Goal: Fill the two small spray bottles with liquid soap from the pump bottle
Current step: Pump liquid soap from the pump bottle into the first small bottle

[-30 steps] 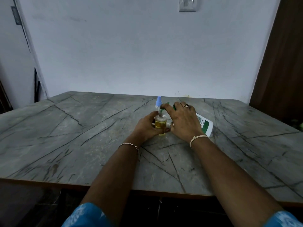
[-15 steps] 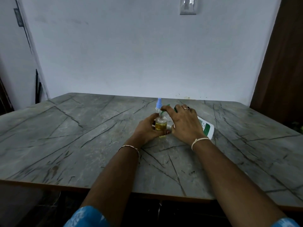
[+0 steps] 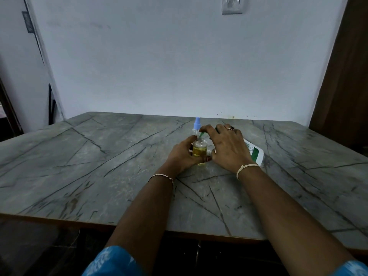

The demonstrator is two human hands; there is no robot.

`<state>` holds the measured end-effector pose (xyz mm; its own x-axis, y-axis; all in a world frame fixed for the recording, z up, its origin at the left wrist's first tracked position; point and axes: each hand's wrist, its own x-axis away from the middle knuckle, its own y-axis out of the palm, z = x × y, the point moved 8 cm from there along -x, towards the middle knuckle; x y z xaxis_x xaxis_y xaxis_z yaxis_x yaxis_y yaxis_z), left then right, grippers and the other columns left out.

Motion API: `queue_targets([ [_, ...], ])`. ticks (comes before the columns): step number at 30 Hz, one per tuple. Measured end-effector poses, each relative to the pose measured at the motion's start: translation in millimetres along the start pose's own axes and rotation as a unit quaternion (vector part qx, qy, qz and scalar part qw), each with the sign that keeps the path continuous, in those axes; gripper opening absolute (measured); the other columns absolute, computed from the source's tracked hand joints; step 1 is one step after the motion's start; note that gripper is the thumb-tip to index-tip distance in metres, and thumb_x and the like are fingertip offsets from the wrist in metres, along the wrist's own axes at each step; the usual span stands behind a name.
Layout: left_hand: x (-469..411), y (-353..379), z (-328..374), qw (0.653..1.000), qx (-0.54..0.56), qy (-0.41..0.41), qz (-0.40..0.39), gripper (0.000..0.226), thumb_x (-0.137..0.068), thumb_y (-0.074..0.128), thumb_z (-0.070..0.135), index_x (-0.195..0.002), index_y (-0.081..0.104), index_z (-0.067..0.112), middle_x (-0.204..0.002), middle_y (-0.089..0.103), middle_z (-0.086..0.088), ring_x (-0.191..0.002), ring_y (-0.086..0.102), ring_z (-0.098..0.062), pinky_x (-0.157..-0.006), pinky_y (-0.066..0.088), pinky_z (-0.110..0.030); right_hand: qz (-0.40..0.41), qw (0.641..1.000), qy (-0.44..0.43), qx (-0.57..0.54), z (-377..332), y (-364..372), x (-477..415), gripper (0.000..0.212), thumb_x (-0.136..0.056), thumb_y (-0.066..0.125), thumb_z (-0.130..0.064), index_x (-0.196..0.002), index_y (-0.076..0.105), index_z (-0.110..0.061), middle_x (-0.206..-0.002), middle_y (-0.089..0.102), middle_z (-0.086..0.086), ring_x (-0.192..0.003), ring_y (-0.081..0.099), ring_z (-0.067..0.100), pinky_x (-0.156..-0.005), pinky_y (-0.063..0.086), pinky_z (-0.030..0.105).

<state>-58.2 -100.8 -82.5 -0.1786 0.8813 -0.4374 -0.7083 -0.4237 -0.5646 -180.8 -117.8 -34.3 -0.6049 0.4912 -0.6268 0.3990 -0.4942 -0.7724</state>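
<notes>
Mid-frame, gripping open spray bottle (image 3: 199, 149) of yellow soap in curled left hand (image 3: 183, 154). Clasping tilted pump bottle (image 3: 255, 153) in right hand (image 3: 227, 148), spout at its neck, blue-capped bottle (image 3: 196, 126) just behind.

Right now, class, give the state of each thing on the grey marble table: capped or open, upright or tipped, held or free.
Small clear bottle holding yellow liquid: uncapped, upright, partly filled, held by left hand.
Small blue-capped spray bottle: capped, upright, contents hidden.
White green-labelled pump bottle: tipped, green nozzle at the open bottle's mouth, gripped by right hand.
</notes>
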Motion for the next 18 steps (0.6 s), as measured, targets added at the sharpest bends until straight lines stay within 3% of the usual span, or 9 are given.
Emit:
queue_targets([
  [5,1.0,-0.7,0.4,1.000,0.000,-0.003,0.000,0.069,-0.066,0.084,0.040,-0.126,0.052,0.029,-0.112,0.067,0.005,-0.099,0.064,-0.014,-0.092,0.053,-0.038,-0.014,1.000,-0.010,0.014,3.6,0.9,4.1,0.076,-0.080,0.066,-0.028,-0.142,0.024,-0.038,-0.113,0.055,0.006,-0.110,0.051,0.028,-0.095,0.040,0.043],
  [12,0.4,-0.6,1.5,1.000,0.001,-0.006,-0.003,0.070,-0.066,0.085,0.037,-0.127,0.051,0.026,-0.113,0.067,0.004,-0.099,0.064,-0.015,-0.092,0.053,-0.038,0.002,1.000,-0.001,-0.008,1.3,-0.3,-0.7,0.069,-0.078,0.064,-0.022,-0.138,0.033,-0.033,-0.113,0.057,0.005,-0.110,0.051,0.027,-0.096,0.040,0.045],
  [18,0.2,-0.5,0.2,1.000,-0.007,-0.009,-0.002,0.072,-0.066,0.085,0.038,-0.128,0.051,0.026,-0.113,0.068,0.002,-0.097,0.065,-0.015,-0.091,0.053,-0.035,-0.002,1.000,-0.017,0.014,3.9,0.5,3.3,0.074,-0.081,0.064,-0.026,-0.143,0.025,-0.037,-0.112,0.057,0.007,-0.108,0.052,0.028,-0.094,0.041,0.043],
])
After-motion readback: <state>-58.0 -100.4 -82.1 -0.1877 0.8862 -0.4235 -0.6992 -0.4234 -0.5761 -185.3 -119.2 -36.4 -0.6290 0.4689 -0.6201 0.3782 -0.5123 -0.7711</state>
